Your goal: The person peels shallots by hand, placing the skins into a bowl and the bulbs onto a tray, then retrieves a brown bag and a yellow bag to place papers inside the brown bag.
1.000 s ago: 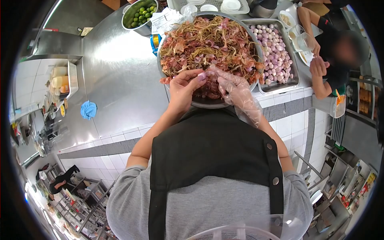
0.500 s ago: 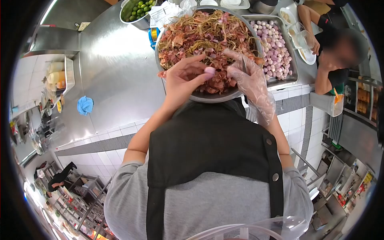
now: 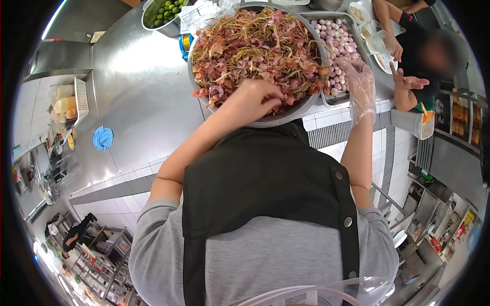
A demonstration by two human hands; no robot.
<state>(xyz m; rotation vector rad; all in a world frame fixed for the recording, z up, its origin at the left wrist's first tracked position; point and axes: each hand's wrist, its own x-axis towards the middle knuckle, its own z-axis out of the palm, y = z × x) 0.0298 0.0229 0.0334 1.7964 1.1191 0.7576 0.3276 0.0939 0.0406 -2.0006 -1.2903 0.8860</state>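
My bare left hand (image 3: 256, 98) is over the near edge of a large metal bowl (image 3: 265, 124). Its fingers are curled into the heap of reddish-brown shallot skins and dry roots (image 3: 255, 48), and what they hold, if anything, is hidden. My right hand (image 3: 360, 84), in a clear plastic glove, is at the right side of a metal tray (image 3: 338, 102) of peeled shallots (image 3: 334, 43). Its fingers are bent in over the shallots. The glove and the hand's back hide what is in them.
A pot of green limes (image 3: 168, 14), papers (image 3: 196, 18) and a blue-and-yellow tape roll (image 3: 187, 46) stand behind the bowl. On the steel counter lies a blue cloth (image 3: 103, 137). Beyond the tray, a co-worker's hand (image 3: 408, 80) is raised near a white plate (image 3: 384, 62).
My right hand has moved right, from the bowl to the shallot tray. The peeled shallot no longer shows at my left fingertips, and that hand has turned down onto the skins.
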